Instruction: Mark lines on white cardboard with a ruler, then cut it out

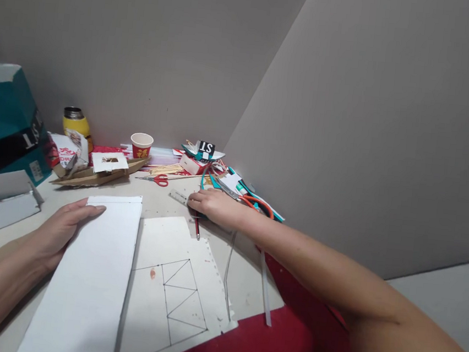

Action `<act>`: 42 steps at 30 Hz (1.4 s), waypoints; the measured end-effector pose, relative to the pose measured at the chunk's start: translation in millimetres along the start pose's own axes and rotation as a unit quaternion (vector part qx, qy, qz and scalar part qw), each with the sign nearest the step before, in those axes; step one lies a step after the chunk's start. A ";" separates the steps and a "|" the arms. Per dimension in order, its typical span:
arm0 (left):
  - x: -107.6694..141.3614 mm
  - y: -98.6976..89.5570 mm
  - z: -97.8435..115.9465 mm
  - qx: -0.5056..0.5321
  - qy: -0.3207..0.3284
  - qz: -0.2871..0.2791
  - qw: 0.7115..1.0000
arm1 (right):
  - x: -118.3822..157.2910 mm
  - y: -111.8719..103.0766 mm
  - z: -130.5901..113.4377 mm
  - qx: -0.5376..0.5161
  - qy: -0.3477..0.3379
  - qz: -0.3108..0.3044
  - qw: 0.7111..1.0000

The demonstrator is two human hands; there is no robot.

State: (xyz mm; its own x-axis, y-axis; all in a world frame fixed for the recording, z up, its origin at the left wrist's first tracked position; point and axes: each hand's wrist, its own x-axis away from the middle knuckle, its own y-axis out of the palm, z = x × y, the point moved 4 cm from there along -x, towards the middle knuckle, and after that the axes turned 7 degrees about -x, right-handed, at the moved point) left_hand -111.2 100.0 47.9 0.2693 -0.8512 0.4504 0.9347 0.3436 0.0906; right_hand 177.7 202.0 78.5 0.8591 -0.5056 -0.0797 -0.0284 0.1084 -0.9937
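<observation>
My left hand (66, 226) grips the upper left edge of a long white board (92, 273), thumb on top. Beneath the board's right side lies a paper with a drawn truss pattern (172, 303). Farther up, my right hand (211, 204) reaches down to the table, fingers curled at one end of a clear ruler (178, 196). A dark red pencil (197, 229) sticks out below that hand. What its fingertips hold, if anything, is hidden.
Red-handled scissors (160, 180), a paper cup (141, 145), a yellow bottle (76, 123) and cardboard pieces (101, 177) lie at the back. A teal box (5, 121) stands left. Orange-handled pliers (257, 201) lie beside my right forearm.
</observation>
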 end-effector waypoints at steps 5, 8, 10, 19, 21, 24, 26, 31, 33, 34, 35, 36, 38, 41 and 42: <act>0.6 2.3 1.4 0.002 0.003 -0.030 1.000 | -13.4 10.4 7.7 0.033 -0.050 -0.110 0.992; -0.4 3.4 1.5 0.002 0.008 -0.040 0.999 | -16.9 14.9 15.1 0.034 -0.056 -0.127 0.990; -1.2 4.4 1.0 -0.005 0.011 -0.050 0.999 | -20.6 14.0 21.1 0.030 -0.050 -0.119 0.991; -1.1 1.9 1.2 -0.030 0.037 -0.083 0.995 | -19.1 -50.7 35.6 0.000 0.137 0.118 0.983; -0.5 3.3 2.1 -0.040 0.046 -0.098 0.993 | -10.9 -49.0 24.5 -0.025 0.165 0.122 0.978; 0.5 5.2 3.3 -0.048 0.051 -0.098 0.993 | 0.8 -27.4 1.8 -0.070 0.170 0.070 0.980; 1.8 6.2 3.8 -0.053 0.053 -0.099 0.992 | 7.4 -10.3 -10.0 -0.085 0.174 0.029 0.981; 4.2 5.8 2.0 -0.075 0.051 -0.104 0.990 | 11.7 9.1 -12.0 -0.071 0.212 -0.047 0.974; 3.8 5.5 1.2 -0.083 0.050 -0.105 0.990 | 8.1 8.7 -7.4 -0.061 0.219 -0.074 0.971; 3.4 5.4 1.2 -0.086 0.050 -0.104 0.990 | 5.8 7.9 -5.4 -0.057 0.221 -0.084 0.970; 3.2 5.5 1.6 -0.088 0.051 -0.102 0.990 | 3.3 6.9 -4.0 -0.052 0.220 -0.093 0.970; 3.3 5.8 2.3 -0.090 0.051 -0.100 0.990 | 0.9 6.1 -3.1 -0.048 0.219 -0.101 0.969; 4.4 6.9 4.0 -0.093 0.052 -0.096 0.990 | -3.4 4.5 -3.1 -0.037 0.215 -0.110 0.970; 7.5 9.4 6.1 -0.094 0.059 -0.093 0.989 | -8.2 2.7 -4.9 -0.020 0.212 -0.110 0.971; 8.2 10.0 6.2 -0.096 0.064 -0.091 0.989 | -9.7 2.4 -5.2 -0.016 0.212 -0.108 0.971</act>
State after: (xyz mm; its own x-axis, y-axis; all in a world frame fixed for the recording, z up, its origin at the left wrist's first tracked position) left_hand -101.1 98.9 58.0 0.1090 -0.9393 0.3253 0.9939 0.1093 -0.0173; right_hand 166.7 202.6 76.5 0.5593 -0.8212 0.1129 0.1079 -0.0629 -0.9922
